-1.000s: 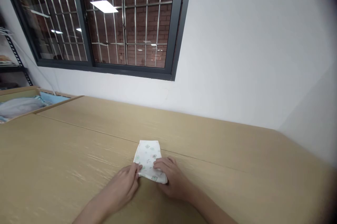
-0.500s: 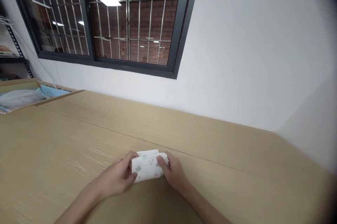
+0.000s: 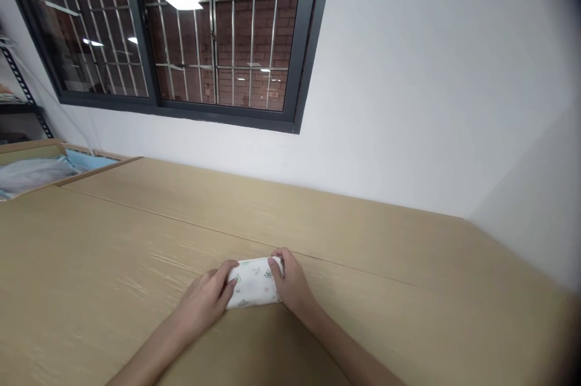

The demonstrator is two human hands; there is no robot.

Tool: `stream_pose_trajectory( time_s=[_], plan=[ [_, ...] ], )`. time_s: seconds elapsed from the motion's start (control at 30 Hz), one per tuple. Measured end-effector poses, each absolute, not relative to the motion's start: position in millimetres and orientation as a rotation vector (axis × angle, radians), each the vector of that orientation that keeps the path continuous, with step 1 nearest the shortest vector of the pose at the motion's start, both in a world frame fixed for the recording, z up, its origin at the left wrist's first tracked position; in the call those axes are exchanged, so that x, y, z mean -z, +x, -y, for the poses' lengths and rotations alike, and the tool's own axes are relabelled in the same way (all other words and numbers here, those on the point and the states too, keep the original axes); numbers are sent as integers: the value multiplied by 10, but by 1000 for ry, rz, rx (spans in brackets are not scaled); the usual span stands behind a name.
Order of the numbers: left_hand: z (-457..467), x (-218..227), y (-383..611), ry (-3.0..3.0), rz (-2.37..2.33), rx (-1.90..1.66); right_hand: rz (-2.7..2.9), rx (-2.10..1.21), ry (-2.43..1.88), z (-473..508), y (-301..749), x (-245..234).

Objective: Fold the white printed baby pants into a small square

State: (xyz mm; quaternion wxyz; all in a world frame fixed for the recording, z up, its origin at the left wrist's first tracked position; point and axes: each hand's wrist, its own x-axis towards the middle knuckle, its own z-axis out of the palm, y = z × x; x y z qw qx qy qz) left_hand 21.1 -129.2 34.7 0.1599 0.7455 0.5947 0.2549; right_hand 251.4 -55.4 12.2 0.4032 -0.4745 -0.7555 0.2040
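A small folded white cloth [image 3: 254, 284] with little green and pink printed figures lies between my hands, low in the middle of the head view. My left hand [image 3: 213, 289] grips its left end, thumb on the front face and fingers behind the upper corner. On the right end, my right hand [image 3: 290, 282] is closed, its thumb on the printed face and its fingers over the far edge. The cloth is a flat, neat rectangle, close to or on the tan tabletop [image 3: 158, 265]; whether it touches I cannot tell.
A long seam crosses the tabletop behind the hands. At the far left stands an open wooden-edged box [image 3: 91, 172] with pale and blue cloth inside. A white wall [image 3: 390, 95] and a dark-framed barred window [image 3: 157, 59] close off the back. A metal shelf [image 3: 22, 106] stands beyond the box.
The cloth's upper flap, which stuck up behind, is now folded in line, and the cloth looks flatter and more even. My right hand has shifted slightly up its end. The view has shifted slightly.
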Motion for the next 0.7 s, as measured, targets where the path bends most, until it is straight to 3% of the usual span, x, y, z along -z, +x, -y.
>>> stream_pose_trajectory(
  time_s=[0.1, 0.23, 0.43, 0.7],
  plan=[
    [1314, -261, 305, 2336, -1845, -954, 1920, -190, -1162, 594, 2485, -150],
    [1444, -238, 524, 2617, -1696, -1216, 2123, 134, -952, 753, 2444, -232],
    [1475, -54, 742, 2741, -1568, -828, 2479, 153, -728, 804, 2403, -166],
    [1374, 129, 594, 2745, -1672, -640, 2502, -13, -911, 742, 2526, -189]
  ],
)
